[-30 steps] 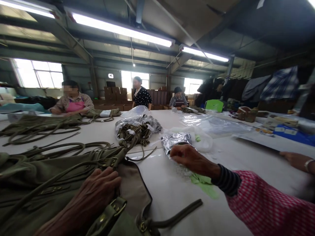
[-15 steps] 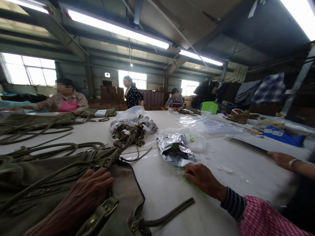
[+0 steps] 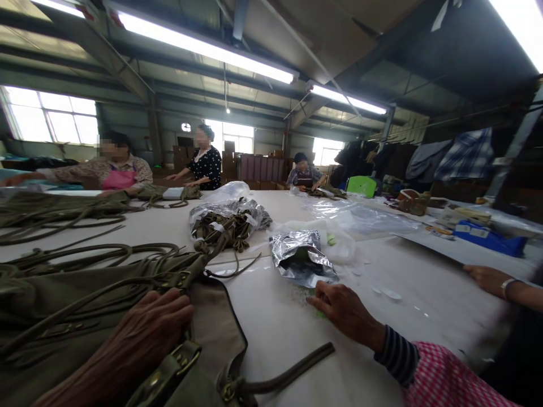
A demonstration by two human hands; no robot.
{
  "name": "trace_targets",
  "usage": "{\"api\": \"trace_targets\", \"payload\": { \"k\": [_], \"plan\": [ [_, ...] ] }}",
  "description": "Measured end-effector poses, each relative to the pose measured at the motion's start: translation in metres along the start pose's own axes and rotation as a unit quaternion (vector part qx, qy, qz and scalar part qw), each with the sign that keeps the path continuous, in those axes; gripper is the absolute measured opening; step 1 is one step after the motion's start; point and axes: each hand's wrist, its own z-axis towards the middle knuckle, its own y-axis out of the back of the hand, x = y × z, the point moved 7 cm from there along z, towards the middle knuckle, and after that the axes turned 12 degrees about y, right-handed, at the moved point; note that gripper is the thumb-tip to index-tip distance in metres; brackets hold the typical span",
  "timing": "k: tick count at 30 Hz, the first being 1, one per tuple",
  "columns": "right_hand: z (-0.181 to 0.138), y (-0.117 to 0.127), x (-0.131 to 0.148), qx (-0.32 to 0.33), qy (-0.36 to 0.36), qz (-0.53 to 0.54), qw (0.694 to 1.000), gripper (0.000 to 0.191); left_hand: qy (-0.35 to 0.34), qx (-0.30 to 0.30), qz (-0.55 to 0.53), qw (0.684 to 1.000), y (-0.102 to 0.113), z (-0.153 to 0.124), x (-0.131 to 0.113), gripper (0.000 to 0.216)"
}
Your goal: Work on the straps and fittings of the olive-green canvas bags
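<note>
An olive-green canvas bag (image 3: 106, 282) with cords, straps and brass fittings fills the lower left. My left hand (image 3: 159, 316) rests on it, fingers curled round a fold near its open edge. Beyond the table's near part lies an open silver foil pouch (image 3: 303, 254), its dark mouth towards me. Just in front of the pouch, my right hand (image 3: 339, 311) is low over the table, thumb and fingers drawn together. Whatever they pinch is hidden. Clear, small bits (image 3: 299, 295) and a little green show beside the fingertips.
A clear plastic bag (image 3: 231, 223) of olive straps lies mid-table. At right are a co-worker's hand (image 3: 487, 277) on a sheet edge, a blue tape dispenser (image 3: 490, 237) and clear plastic sheets (image 3: 360, 215). Several co-workers sit or stand across the white table (image 3: 280, 350).
My right hand has shifted slightly left, covering part of the green. My left hand stays on the bag. The co-worker in polka dots has moved left, and the far-left one stretches an arm out.
</note>
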Motion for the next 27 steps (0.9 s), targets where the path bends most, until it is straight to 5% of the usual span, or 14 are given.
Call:
{"api": "trace_targets", "payload": {
  "k": [8, 14, 20, 27],
  "plan": [
    [-0.001, 0.007, 0.004, -0.021, 0.019, 0.014, 1.000, 0.034, -0.017, -0.033, 0.004, 0.999, 0.001, -0.001, 0.001, 0.027],
    [-0.044, 0.014, 0.021, -0.038, 0.030, 0.032, 0.998, 0.033, -0.007, -0.023, 0.003, 1.000, -0.003, 0.000, 0.002, 0.026],
    [-0.085, -0.005, 0.055, 0.050, 0.101, 0.037, 0.993, 0.029, -0.055, -0.093, 0.003, 0.994, -0.010, 0.001, 0.006, 0.024],
    [-0.075, 0.018, 0.042, 0.132, -0.014, 0.089, 0.987, 0.023, -0.072, -0.104, 0.004, 0.992, -0.010, -0.001, 0.008, 0.024]
  ]
}}
